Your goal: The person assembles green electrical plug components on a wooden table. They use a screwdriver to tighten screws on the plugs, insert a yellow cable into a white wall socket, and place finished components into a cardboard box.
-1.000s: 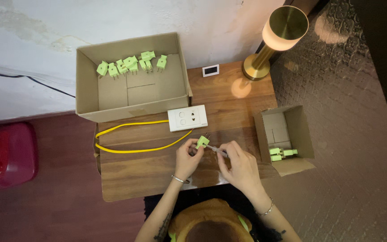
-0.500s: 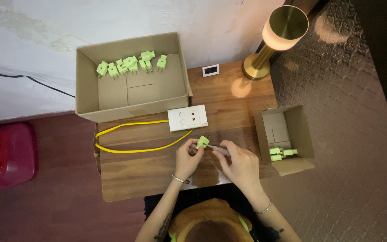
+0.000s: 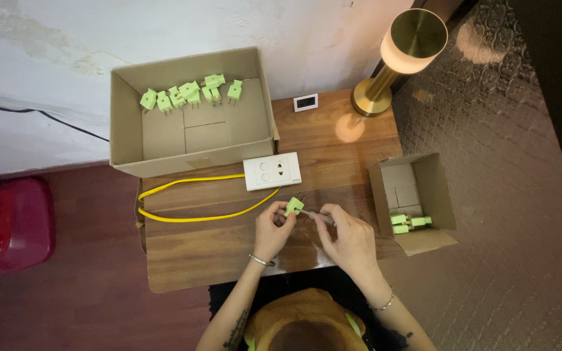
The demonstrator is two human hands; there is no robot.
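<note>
- We see 2 hands over the near edge of the wooden tabletop, close together.
- Our left hand has its fingers closed on 1 green plug, held just above the tabletop in front of the white socket.
- Our right hand pinches 1 thin tool; its tip points at the plug. It is too small to tell whether tip and plug touch.
- 1 yellow cable runs from the socket in a loop to the left.
- 2 cardboard boxes are open: the big box at the back holds about 8 green plugs along its far wall; the small box on the right holds about 3.
- 1 brass lamp glows at the far right corner, with 1 small white display beside it.
- 1 red object sits on the floor to the left.
- Each wrist carries 1 bracelet.
</note>
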